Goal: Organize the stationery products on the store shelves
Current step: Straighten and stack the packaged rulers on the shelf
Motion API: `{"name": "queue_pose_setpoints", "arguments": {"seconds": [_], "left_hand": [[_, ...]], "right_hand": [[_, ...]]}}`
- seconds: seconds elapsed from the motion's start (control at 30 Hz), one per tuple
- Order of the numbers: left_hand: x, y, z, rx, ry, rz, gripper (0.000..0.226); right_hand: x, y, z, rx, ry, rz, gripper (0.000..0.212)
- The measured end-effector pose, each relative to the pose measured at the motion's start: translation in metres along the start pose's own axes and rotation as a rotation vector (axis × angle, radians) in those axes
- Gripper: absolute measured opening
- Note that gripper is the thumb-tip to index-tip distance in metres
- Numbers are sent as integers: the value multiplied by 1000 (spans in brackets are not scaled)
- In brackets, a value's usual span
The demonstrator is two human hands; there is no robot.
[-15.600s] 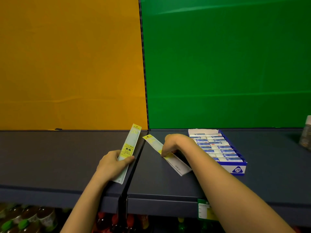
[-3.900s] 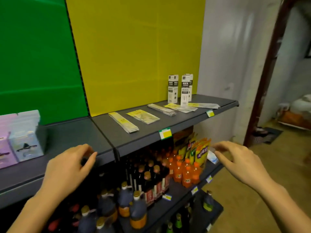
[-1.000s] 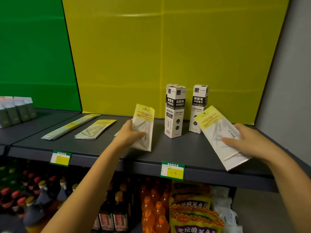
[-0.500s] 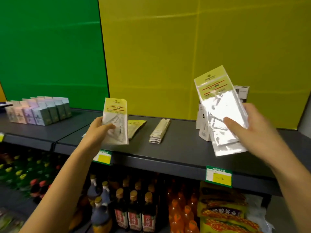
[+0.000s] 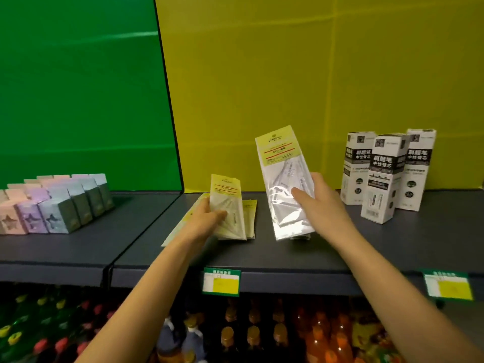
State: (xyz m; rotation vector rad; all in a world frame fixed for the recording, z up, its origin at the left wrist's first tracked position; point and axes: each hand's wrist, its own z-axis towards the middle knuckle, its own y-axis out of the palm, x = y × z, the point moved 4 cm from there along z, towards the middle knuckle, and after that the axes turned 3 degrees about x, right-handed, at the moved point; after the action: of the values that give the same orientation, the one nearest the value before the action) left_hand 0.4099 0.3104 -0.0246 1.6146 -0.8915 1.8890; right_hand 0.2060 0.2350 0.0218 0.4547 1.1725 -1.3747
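Glossy film = slip risk: left hand (image 5: 207, 218) pinches small pkt (image 5: 227, 200), right hand (image 5: 320, 205) grips big pkt (image 5: 281, 176), centre frame.

Light falls even and fairly bright on the 2 back panels (image 5: 314, 74). I see glare silvering the clear packet (image 5: 284, 179) in the right hand (image 5: 318, 205); the small packet (image 5: 227, 205) in the left hand (image 5: 207, 218) is soft. Bottles (image 5: 251, 334) below are dim and blurred; the divider post (image 5: 167, 100) bows.
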Motion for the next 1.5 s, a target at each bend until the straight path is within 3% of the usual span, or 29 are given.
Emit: {"name": "queue_pose_setpoints", "arguments": {"seconds": [0.33,0.47,0.57,0.6,0.67,0.7,0.8,0.97,1.1,1.2,1.3,1.5], "left_hand": [[-14,17,30,-24,63,301,43],[-19,19,32,-43,20,471,70],[-23,19,36,-104,19,372,80],[-24,16,39,-92,-2,287,71],[-25,12,41,-71,-54,69,30],[-25,10,43,-56,-79,-2,24],[-24,5,49,-49,-96,-73,40],[-18,13,54,-105,-117,-41,42],[-20,15,61,-80,-113,-45,39],[-18,19,65,-64,-124,-58,48],[-14,24,69,-73,-141,-89,51],[-10,28,71,-117,-133,-143,52]], "right_hand": [[11,69,8,-42,244,69,33],[17,91,16,-66,318,91,34],[21,104,24,-77,367,65,33],[24,109,26,-85,370,41,34],[32,119,31,-90,375,-7,39],[34,123,31,-90,380,-26,40],[31,128,24,-59,393,-117,39],[29,132,23,-67,342,-221,44],[28,125,25,-88,428,-81,48],[23,124,31,-104,493,50,46],[27,130,42,-100,524,125,30],[16,133,42,-100,534,191,40]]}}
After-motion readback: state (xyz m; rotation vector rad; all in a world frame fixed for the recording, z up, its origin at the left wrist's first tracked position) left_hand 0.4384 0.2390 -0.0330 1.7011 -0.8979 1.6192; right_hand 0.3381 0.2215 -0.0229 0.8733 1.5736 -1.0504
